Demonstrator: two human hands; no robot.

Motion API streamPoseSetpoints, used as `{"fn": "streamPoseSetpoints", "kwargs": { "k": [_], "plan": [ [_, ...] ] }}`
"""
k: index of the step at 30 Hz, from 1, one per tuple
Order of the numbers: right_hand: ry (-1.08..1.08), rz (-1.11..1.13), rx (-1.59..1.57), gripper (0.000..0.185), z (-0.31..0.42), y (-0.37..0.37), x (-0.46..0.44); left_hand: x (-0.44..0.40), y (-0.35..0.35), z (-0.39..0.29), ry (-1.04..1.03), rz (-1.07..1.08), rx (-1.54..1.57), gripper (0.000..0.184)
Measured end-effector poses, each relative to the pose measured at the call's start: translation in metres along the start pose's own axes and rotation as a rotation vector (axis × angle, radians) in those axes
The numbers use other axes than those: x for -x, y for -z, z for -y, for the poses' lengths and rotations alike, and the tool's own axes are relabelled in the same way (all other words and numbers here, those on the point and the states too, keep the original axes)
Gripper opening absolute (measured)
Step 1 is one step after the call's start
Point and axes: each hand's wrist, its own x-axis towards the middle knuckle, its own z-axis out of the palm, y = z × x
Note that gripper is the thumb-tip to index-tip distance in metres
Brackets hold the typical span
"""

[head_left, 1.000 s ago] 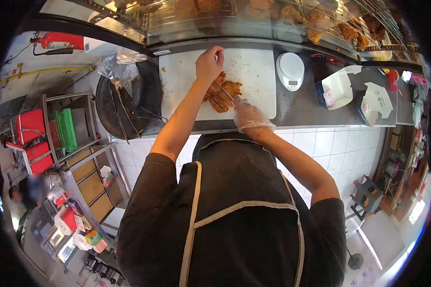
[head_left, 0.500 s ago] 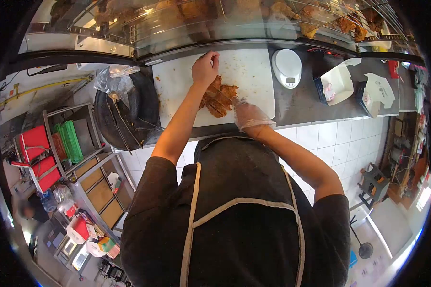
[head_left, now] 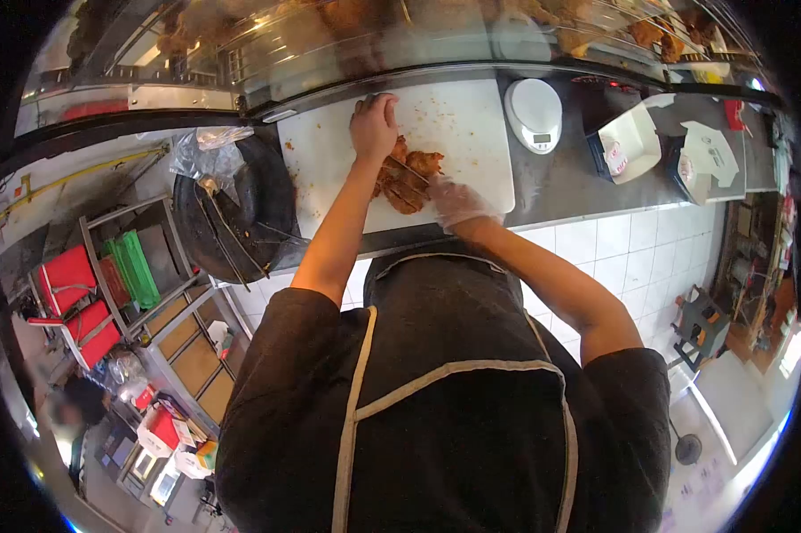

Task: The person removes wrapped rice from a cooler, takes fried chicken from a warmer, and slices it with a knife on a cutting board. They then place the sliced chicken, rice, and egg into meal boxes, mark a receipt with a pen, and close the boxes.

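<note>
Here, the right hand angles inward, gripping a knife.

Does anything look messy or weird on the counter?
A bit messy: crumbs lie scattered on the board, around the meat. Also, the right hand wears a clear glove, but the left hand looks bare, so they don't match.

The head view turns a little: the cutting board now looks more slanted, the left hand farther left.
</note>
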Motion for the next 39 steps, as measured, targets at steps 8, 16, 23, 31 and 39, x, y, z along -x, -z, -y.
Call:
{"fn": "streamPoseSetpoints", "kwargs": {
  "k": [8, 16, 23, 31, 39],
  "plan": [
    [-0.074, 0.183, 0.037, 0.048, 0.024, 0.031, 0.015, 0.020, -0.012, 0.001, -0.031, 0.055, 0.001, 0.014],
    [-0.169, 0.199, -0.067, 0.041, 0.024, 0.037, 0.017, -0.009, -0.012, -0.006, -0.085, 0.072, -0.037, 0.018],
    [-0.199, -0.036, -0.145, 0.039, 0.026, 0.034, 0.028, -0.010, -0.013, 0.002, -0.082, 0.082, 0.008, 0.023],
    [-0.401, -0.006, -0.344, 0.021, 0.003, 0.076, 0.101, 0.005, 0.025, -0.024, 0.169, -0.193, 0.248, 0.016],
    [-0.440, -0.062, -0.357, 0.023, 0.017, 0.093, 0.083, 0.039, 0.031, -0.012, 0.184, 0.195, 0.175, 0.017]
  ]
}}
